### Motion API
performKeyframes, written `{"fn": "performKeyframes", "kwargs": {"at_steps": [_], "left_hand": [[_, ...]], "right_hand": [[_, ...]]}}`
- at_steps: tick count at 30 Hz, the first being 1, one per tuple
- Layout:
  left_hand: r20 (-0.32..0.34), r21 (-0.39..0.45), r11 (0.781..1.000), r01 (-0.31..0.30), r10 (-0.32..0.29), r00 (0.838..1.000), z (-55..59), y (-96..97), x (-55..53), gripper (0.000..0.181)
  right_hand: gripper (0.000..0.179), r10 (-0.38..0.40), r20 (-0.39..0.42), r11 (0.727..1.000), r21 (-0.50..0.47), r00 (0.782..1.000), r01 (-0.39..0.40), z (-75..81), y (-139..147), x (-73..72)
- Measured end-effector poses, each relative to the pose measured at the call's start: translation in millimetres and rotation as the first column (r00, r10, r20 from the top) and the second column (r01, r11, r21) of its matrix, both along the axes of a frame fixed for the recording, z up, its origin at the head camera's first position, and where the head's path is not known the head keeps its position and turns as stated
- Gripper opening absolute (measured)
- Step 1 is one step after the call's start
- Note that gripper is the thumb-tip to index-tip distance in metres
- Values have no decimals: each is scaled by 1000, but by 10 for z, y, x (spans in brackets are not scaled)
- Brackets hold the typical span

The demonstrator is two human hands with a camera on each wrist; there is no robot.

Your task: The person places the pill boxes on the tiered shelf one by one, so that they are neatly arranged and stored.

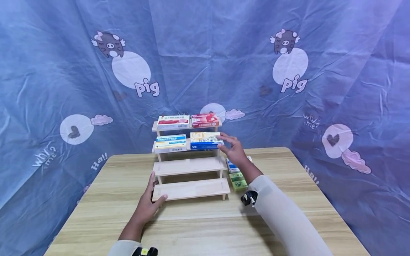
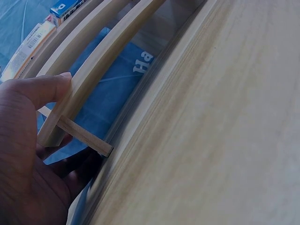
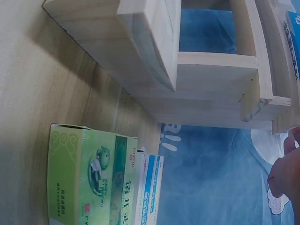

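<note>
A stepped wooden display rack (image 1: 189, 168) stands on the table. My left hand (image 1: 148, 204) grips the left end of its lowest step; in the left wrist view the thumb lies on the board (image 2: 101, 63) and the other fingers are partly hidden beyond it. With thumb and fingertips, my right hand (image 1: 235, 153) holds the right end of a white, yellow and blue medicine box (image 1: 205, 140) on the second step from the top. Left of that box lies a blue, white and yellow medicine box (image 1: 170, 143). The right wrist view shows only part of the right hand (image 3: 286, 171).
On the top step sit a white and red box (image 1: 173, 121) and a pinkish-red box (image 1: 205, 120). A green box (image 1: 237, 182) and a blue and white box (image 1: 231, 166) lie on the table right of the rack, partly behind my right arm. A patterned blue cloth (image 1: 205, 53) hangs behind.
</note>
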State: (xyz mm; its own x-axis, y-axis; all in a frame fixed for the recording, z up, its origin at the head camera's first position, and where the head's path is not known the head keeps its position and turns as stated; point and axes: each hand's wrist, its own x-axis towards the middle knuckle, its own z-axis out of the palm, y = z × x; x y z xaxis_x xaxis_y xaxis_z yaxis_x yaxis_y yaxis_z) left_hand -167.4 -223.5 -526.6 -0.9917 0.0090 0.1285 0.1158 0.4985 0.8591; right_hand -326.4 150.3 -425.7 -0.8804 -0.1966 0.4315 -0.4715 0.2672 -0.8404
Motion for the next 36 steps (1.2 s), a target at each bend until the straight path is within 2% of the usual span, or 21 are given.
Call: {"fn": "performKeyframes", "kwargs": {"at_steps": [14, 21, 36], "left_hand": [[17, 7, 1000, -6, 5, 1000, 2, -10, -8, 108], [12, 12, 1000, 6, -6, 1000, 8, -10, -17, 108], [12, 4, 1000, 1, -1, 1000, 0, 0, 7, 108]], "right_hand": [[42, -3, 59, 999, 41, 998, 1, 43, -17, -63], [42, -6, 51, 998, 58, 999, 3, 71, 2, -59], [45, 23, 20, 999, 38, 1000, -24, 23, -8, -49]]}}
